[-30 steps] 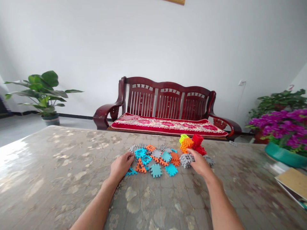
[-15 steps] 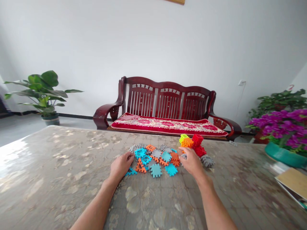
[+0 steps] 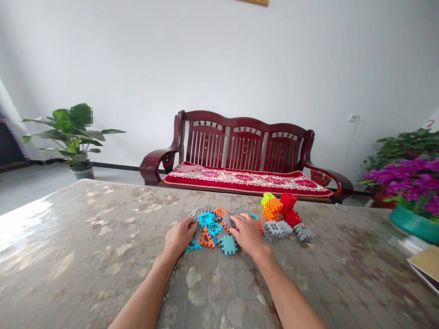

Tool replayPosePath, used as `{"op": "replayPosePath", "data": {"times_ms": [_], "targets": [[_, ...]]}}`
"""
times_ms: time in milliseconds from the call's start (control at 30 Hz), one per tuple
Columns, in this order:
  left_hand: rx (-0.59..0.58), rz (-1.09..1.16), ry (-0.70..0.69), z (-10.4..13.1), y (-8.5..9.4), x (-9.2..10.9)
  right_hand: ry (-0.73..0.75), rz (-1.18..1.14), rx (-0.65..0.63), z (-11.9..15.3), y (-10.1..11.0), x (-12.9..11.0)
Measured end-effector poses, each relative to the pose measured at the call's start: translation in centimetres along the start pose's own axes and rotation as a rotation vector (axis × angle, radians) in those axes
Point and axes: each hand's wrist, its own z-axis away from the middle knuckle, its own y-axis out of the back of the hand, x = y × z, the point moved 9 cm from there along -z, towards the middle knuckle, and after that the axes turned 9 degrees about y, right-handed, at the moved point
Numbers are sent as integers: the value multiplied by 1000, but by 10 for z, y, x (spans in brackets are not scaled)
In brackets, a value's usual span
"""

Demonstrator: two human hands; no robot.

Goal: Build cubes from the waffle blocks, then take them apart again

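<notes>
A loose heap of foam-like interlocking puzzle tiles with toothed edges lies on the table before me. My left hand point(image 3: 180, 236) rests at its left edge, fingers curled together beside a bright blue tile point(image 3: 206, 219); whatever they may hold is hidden. My right hand point(image 3: 249, 234) reaches over the heap from the right, thumb and fingers apart, the tips at a grey tile point(image 3: 228, 221). An orange tile with a triangular hole point(image 3: 207, 238) and a teal square tile point(image 3: 228, 245) lie between the hands. The right hand covers some tiles.
Right of the heap are stacked grey tiles point(image 3: 276, 229), an orange stack point(image 3: 273, 209), red stacks point(image 3: 291, 217) and a yellow-green stack point(image 3: 267, 198). A flower pot point(image 3: 413, 224) stands on the table's right, near a box point(image 3: 427, 262). Behind the table point(image 3: 113, 265) stands a wooden bench point(image 3: 159, 160).
My right hand has moved left from beside the stacks onto the heap, uncovering the stacked grey tiles. The left hand stays at the heap's left edge. The view has shifted slightly.
</notes>
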Motion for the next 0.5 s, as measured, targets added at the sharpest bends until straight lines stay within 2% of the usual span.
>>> {"op": "replayPosePath", "data": {"times_ms": [100, 300, 367, 500], "targets": [[4, -1, 1, 0, 0, 0, 23, 39, -10, 0, -2, -4], [8, -8, 0, -1, 0, -1, -6, 5, 114, 0, 8, -1], [3, -14, 2, -1, 0, 0, -41, -90, 161, 1, 15, 9], [-7, -19, 11, -1, 0, 0, -185, -280, 222, 11, 28, 42]]}}
